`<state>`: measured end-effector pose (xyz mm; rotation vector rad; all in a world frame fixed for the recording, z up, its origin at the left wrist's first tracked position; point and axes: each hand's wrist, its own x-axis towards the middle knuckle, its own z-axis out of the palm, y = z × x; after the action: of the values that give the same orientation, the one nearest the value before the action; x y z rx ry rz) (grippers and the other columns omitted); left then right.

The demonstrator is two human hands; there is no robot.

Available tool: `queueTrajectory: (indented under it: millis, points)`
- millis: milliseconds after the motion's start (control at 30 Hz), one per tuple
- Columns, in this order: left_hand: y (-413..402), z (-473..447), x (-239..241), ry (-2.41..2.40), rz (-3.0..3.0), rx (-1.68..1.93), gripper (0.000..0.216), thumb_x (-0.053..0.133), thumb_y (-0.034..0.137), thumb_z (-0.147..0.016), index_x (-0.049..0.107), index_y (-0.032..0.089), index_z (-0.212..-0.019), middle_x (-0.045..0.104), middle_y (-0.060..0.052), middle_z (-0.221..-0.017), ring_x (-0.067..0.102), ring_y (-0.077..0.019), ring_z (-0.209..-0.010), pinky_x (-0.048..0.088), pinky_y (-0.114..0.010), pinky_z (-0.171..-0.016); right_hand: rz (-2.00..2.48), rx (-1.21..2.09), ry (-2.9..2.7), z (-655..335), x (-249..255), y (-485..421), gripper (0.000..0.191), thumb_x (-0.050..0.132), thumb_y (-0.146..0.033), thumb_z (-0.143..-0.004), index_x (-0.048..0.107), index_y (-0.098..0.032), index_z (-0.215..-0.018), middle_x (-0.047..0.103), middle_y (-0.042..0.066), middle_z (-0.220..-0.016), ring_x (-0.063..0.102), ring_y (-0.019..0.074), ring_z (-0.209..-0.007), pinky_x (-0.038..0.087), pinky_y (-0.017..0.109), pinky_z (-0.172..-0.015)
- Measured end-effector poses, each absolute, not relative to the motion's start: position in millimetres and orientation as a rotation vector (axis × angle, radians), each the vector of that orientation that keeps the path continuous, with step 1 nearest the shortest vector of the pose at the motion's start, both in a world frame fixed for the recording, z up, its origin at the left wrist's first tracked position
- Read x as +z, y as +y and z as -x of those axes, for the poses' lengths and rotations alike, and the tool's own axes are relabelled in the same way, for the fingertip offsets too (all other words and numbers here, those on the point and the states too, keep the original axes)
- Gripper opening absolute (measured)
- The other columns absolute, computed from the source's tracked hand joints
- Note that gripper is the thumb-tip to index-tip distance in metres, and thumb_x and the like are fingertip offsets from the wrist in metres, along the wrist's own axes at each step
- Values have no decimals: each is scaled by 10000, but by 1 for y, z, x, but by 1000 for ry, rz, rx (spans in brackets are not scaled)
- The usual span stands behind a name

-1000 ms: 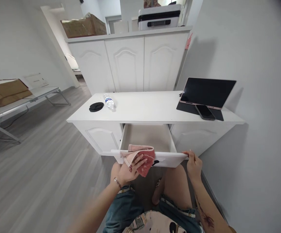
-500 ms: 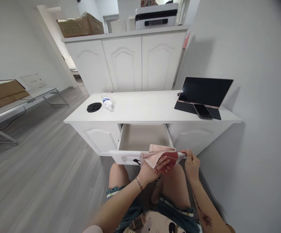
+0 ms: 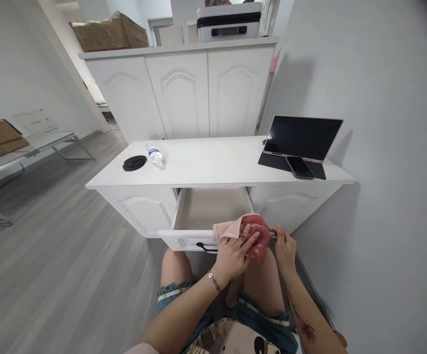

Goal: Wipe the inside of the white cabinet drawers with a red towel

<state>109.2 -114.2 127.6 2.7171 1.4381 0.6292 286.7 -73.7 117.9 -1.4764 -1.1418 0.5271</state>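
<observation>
Draped over the right part of a pulled-out drawer's front (image 3: 184,240) is a pink and red cloth (image 3: 259,236). My left hand (image 3: 231,255) holds the cloth against the drawer front, its fingers laid across the red side. At the drawer front's right end, my right hand (image 3: 284,243) grips the edge between thumb and fingers. A black handle (image 3: 205,247) shows just left of the cloth. The drawer's inside (image 3: 213,209) is bare where I can see it. What lies beneath the cloth is hidden.
On the white desktop (image 3: 209,164) are a water bottle (image 3: 155,154), a black round item (image 3: 134,162), a tablet on a stand (image 3: 302,137) and a phone (image 3: 299,167). My knees are under the drawer. A wall (image 3: 390,172) stands close on the right.
My left hand has shifted over the cloth, its fingers now more spread on top. The cloth's red side shows more, folded over the right part. The view has turned slightly right.
</observation>
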Motion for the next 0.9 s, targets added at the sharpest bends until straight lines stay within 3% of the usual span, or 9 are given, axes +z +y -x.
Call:
queueTrajectory:
  millis: [133, 433, 733, 900]
  points:
    - [-118, -98, 140, 1652, -2670, 649, 673, 461, 361, -886, 192, 299, -1499, 223, -19, -1568, 397, -248, -1321, 364, -411, -975, 1457, 572, -1158, -287, 116, -75, 585, 378, -610, -867, 710, -146, -738, 723, 100, -754, 642, 220, -729, 470, 343, -751]
    - [-141, -22, 132, 1954, -2629, 630, 618, 428, 239, -889, 260, 256, -1483, 308, -59, -1537, 320, -257, -1383, 335, -410, -998, 1483, 570, -1147, -286, 116, -75, 565, 392, -609, -864, 710, -154, -756, 730, 103, -784, 653, 229, -788, 461, 345, -797]
    - [-158, 51, 115, 2274, -2463, 648, 614, 392, 226, -881, 269, 195, -1481, 295, -84, -1542, 179, -267, -1441, 161, -477, -1134, 1495, 474, -1178, -283, 109, -78, 590, 359, -612, -886, 693, -140, -774, 709, 109, -782, 629, 222, -765, 449, 335, -751]
    - [-161, 61, 111, 2286, -2404, 731, 606, 372, 250, -896, 249, 183, -1486, 309, -94, -1537, 157, -268, -1446, 153, -488, -1143, 1515, 382, -1253, -280, 107, -82, 547, 393, -596, -887, 688, -138, -832, 697, 102, -825, 625, 215, -786, 454, 327, -758]
